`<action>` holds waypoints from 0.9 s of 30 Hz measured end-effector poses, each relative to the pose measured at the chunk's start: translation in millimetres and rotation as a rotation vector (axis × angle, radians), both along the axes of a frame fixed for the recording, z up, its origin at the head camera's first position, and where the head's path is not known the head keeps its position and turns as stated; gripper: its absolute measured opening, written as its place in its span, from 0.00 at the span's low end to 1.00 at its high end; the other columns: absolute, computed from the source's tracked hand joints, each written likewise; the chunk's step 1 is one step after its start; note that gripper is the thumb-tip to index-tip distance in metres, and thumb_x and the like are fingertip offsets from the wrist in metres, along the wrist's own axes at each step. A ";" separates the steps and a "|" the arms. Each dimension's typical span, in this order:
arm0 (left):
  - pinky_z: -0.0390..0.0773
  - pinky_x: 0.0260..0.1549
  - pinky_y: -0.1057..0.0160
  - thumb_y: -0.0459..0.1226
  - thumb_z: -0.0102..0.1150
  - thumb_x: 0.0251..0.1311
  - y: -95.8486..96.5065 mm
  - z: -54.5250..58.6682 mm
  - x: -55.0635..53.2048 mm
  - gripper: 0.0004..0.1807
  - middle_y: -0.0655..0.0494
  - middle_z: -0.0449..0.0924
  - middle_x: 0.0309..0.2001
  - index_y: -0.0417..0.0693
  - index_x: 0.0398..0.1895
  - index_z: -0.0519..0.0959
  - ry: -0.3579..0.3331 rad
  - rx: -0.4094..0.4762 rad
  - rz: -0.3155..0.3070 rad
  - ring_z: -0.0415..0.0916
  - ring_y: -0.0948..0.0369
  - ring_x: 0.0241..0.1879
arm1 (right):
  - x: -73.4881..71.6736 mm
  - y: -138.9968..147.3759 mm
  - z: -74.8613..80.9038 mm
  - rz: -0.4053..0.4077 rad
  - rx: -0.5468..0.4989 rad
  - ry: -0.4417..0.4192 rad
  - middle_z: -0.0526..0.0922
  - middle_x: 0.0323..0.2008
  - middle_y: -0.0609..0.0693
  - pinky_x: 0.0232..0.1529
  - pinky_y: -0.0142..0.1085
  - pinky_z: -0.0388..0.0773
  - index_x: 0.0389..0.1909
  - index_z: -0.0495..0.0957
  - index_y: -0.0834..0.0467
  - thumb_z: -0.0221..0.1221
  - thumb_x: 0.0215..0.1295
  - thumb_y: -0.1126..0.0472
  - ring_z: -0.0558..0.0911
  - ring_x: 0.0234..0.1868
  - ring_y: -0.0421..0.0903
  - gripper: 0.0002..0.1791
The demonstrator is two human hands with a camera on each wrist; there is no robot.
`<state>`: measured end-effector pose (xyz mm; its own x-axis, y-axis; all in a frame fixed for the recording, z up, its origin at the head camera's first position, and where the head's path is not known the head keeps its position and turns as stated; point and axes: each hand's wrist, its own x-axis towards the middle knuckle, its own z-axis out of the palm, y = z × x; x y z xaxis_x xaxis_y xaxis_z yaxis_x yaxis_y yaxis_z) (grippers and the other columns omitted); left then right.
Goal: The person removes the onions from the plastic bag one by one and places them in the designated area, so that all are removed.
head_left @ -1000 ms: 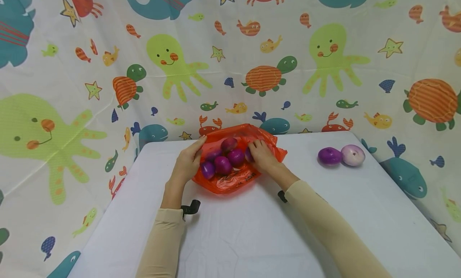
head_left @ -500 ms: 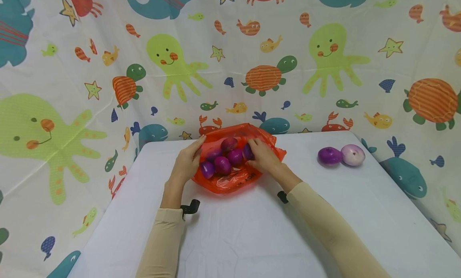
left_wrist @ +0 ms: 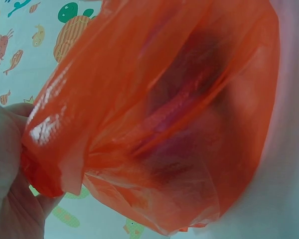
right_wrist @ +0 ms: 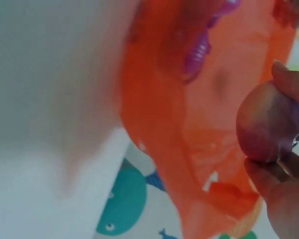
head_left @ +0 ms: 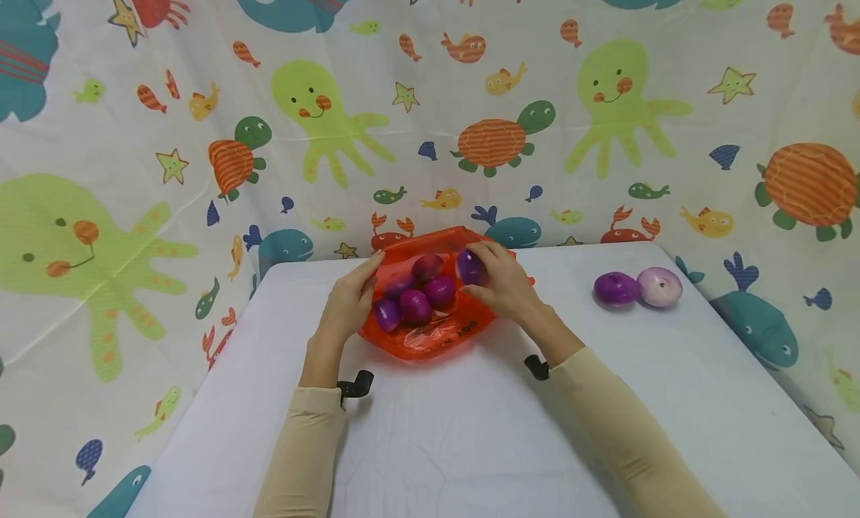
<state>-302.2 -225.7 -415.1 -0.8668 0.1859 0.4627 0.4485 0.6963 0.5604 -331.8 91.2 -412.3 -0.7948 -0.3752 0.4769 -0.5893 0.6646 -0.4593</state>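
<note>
In the head view my left hand (head_left: 346, 301) holds the left rim of a red plastic bag (head_left: 419, 345); the left wrist view shows the bag film (left_wrist: 55, 164) bunched between thumb and fingers. Several purple onions (head_left: 416, 307) lie inside the bag. At the bag's right side, my right hand (head_left: 510, 286) grips one onion (head_left: 470, 267) above the bag's opening. Thumb and fingers curl round this onion (right_wrist: 269, 122) in the right wrist view, apart from the other onions. The bag film blurs its contents in the left wrist view.
A dark purple onion (head_left: 616, 289) and a paler, pinkish-white onion (head_left: 659, 287) sit side by side at the table's back right. White cloth covers the table (head_left: 416, 443). A printed sea-animal curtain (head_left: 430, 92) stands behind and along the sides.
My right hand has lifted the onion up from the pile and drawn it slightly right. The left hand keeps its hold on the bag's rim and has hardly moved.
</note>
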 end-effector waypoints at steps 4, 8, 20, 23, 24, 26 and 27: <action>0.71 0.72 0.47 0.28 0.51 0.76 1.0 1.1 -0.1 0.31 0.56 0.69 0.76 0.57 0.79 0.66 -0.002 0.000 0.000 0.67 0.52 0.76 | 5.6 9.7 9.4 -0.002 -0.044 0.043 0.74 0.68 0.57 0.62 0.54 0.83 0.72 0.71 0.55 0.78 0.56 0.56 0.74 0.68 0.57 0.42; 0.71 0.72 0.47 0.29 0.51 0.77 1.3 1.7 0.1 0.31 0.56 0.69 0.77 0.58 0.79 0.66 -0.006 -0.001 -0.003 0.66 0.51 0.76 | 10.5 21.3 12.5 -0.029 -0.088 0.048 0.74 0.68 0.55 0.62 0.54 0.83 0.73 0.70 0.53 0.77 0.58 0.53 0.75 0.68 0.56 0.43; 0.70 0.73 0.46 0.29 0.51 0.77 1.5 0.5 -0.1 0.30 0.55 0.69 0.77 0.56 0.79 0.66 -0.013 -0.009 -0.008 0.66 0.51 0.76 | 11.4 61.7 8.2 -0.111 -0.283 0.185 0.77 0.64 0.62 0.61 0.57 0.82 0.75 0.71 0.55 0.79 0.55 0.55 0.79 0.63 0.61 0.46; 0.70 0.72 0.46 0.29 0.51 0.77 2.5 0.1 -0.3 0.31 0.56 0.69 0.77 0.57 0.79 0.66 -0.016 -0.009 -0.009 0.66 0.51 0.77 | 12.0 69.8 9.8 -0.126 -0.301 0.176 0.73 0.64 0.62 0.63 0.57 0.81 0.75 0.71 0.55 0.79 0.55 0.56 0.77 0.63 0.60 0.46; 0.70 0.73 0.47 0.29 0.52 0.77 2.9 0.3 0.1 0.31 0.56 0.69 0.77 0.58 0.79 0.66 -0.019 -0.008 -0.006 0.66 0.52 0.77 | 11.7 72.3 9.7 -0.129 -0.303 0.171 0.71 0.64 0.62 0.63 0.57 0.81 0.75 0.71 0.55 0.78 0.55 0.56 0.76 0.64 0.60 0.45; 0.71 0.72 0.47 0.29 0.52 0.76 2.7 0.0 -0.2 0.32 0.57 0.69 0.77 0.58 0.79 0.66 -0.022 -0.007 -0.003 0.66 0.52 0.77 | 11.1 76.3 9.2 -0.135 -0.304 0.160 0.69 0.63 0.62 0.64 0.58 0.80 0.75 0.71 0.55 0.78 0.56 0.57 0.75 0.64 0.60 0.45; 0.71 0.72 0.47 0.29 0.52 0.76 2.2 -0.1 -0.4 0.32 0.57 0.69 0.77 0.58 0.80 0.65 -0.024 -0.009 -0.002 0.66 0.53 0.77 | 11.0 77.6 9.2 -0.142 -0.302 0.158 0.70 0.63 0.62 0.64 0.58 0.80 0.75 0.70 0.55 0.78 0.57 0.57 0.75 0.65 0.59 0.45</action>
<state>-302.6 -223.5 -415.2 -0.8772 0.1918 0.4401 0.4365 0.7001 0.5651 -320.8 168.8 -403.1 -0.7362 -0.0899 0.6707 -0.5806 0.5931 -0.5578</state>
